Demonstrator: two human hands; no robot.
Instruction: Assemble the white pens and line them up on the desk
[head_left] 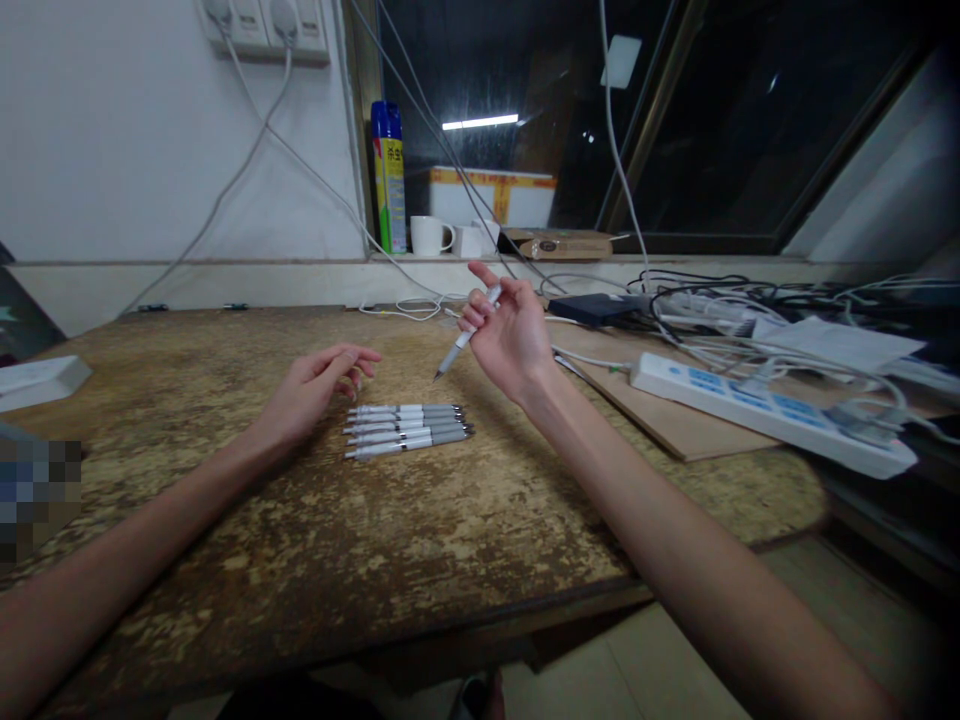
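Note:
My right hand (pixel 514 335) is raised above the table, palm turned up, with a white and grey pen (pixel 454 352) held in its fingers. The pen's tip slants down to the left, and the index finger points away from it. Below lie several matching pens (pixel 409 430) side by side in a row, grey grip ends to the right. To the left of the row is my left hand (pixel 325 378), fingers loosely stretched out and apart, holding nothing. Its fingertips are just beyond the white ends of the pens.
The worn wooden table (pixel 420 540) has its front edge near me. A white power strip (pixel 772 410) and a brown board (pixel 667 410) lie at right, with tangled cables (pixel 697 300) behind. On the sill stand a spray can (pixel 388 180) and a white mug (pixel 429 236).

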